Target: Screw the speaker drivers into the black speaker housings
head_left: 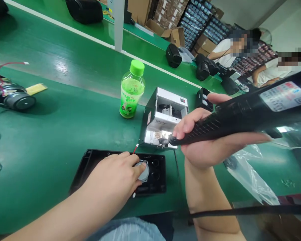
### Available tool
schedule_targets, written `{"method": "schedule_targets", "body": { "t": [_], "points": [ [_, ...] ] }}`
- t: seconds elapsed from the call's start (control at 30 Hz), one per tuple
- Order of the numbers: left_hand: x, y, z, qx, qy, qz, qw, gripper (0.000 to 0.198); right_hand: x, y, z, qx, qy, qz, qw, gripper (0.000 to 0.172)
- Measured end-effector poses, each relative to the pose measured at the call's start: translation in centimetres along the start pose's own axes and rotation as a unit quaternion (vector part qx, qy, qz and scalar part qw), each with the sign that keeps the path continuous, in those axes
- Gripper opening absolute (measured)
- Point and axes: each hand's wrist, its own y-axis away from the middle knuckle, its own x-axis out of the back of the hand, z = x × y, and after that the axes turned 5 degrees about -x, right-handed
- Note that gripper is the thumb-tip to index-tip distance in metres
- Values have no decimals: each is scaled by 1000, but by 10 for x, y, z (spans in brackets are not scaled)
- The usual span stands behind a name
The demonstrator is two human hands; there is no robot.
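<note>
My right hand [203,134] is shut around a black electric screwdriver [241,113], whose tip sits at the front opening of a white and black screw feeder [163,117]. My left hand [115,174] grips a round silver speaker driver [143,172] on a black plastic panel [158,175]. The fingers cover much of the driver. A thin red wire [134,149] runs from beneath my fingers toward the feeder's near corner. The driver's underside is hidden.
A green-capped drink bottle [132,90] stands behind the feeder on the green workbench [65,134]. A wired black speaker unit [12,97] and a yellow pad [36,89] lie left. Clear plastic [251,174] lies right. Co-workers [226,50] sit beyond a second bench.
</note>
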Motion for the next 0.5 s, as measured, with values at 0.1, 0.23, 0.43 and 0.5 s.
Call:
{"method": "schedule_targets", "body": {
  "t": [0.1,0.23,0.43,0.5],
  "points": [
    [2,-1,1,-1,-7,-21,1000,24,-1,1,-1,-4,1,14,1000,62],
    [6,-1,2,4,3,-23,1000,25,2,3,1,-41,35,8,999,67],
    [4,2,2,26,6,-15,1000,33,19,17,-22,-66,-9,29,997,71],
    [3,1,1,24,4,-29,999,32,23,24,-29,-63,-26,27,997,75]
  ]
}}
